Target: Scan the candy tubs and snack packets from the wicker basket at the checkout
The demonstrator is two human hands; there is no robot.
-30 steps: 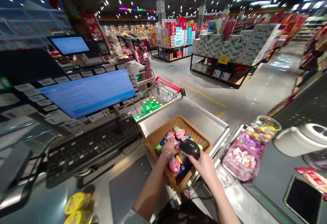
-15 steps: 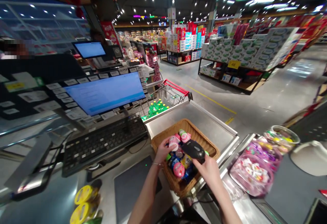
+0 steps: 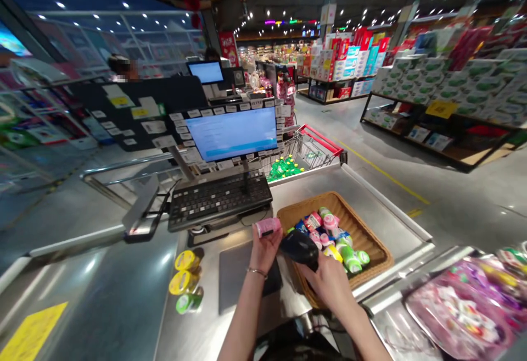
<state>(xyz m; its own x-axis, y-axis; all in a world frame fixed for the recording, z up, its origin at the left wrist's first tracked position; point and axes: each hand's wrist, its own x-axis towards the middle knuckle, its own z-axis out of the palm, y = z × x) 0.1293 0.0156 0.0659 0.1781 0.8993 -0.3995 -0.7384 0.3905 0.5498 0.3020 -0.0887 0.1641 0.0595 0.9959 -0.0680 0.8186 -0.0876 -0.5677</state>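
My left hand [image 3: 267,248] is closed around a small pink container [image 3: 267,227] with a dark patch on its side, just left of the basket. In my right hand [image 3: 326,276] is a black handheld barcode scanner [image 3: 300,246], its head pointing left toward the pink container. Below and beyond the scanner lies a brown woven basket [image 3: 373,240] with several small pink, green, blue and yellow packs [image 3: 327,229] in it. Two yellow-lidded tubs [image 3: 181,282] and a green-lidded one [image 3: 188,303] stand on the counter to the left of my left forearm.
A monitor [image 3: 234,134] and black keyboard [image 3: 220,199] stand behind my left hand. Beyond the counter, a shopping cart [image 3: 323,140] holds green bottles [image 3: 285,168]. Pink tubs of sweets [image 3: 457,309] sit at right. Another person [image 3: 121,67] is at the far left.
My left hand has come out of the basket to the left, bringing the pink container. The scanner has turned toward it. The view has swung left.
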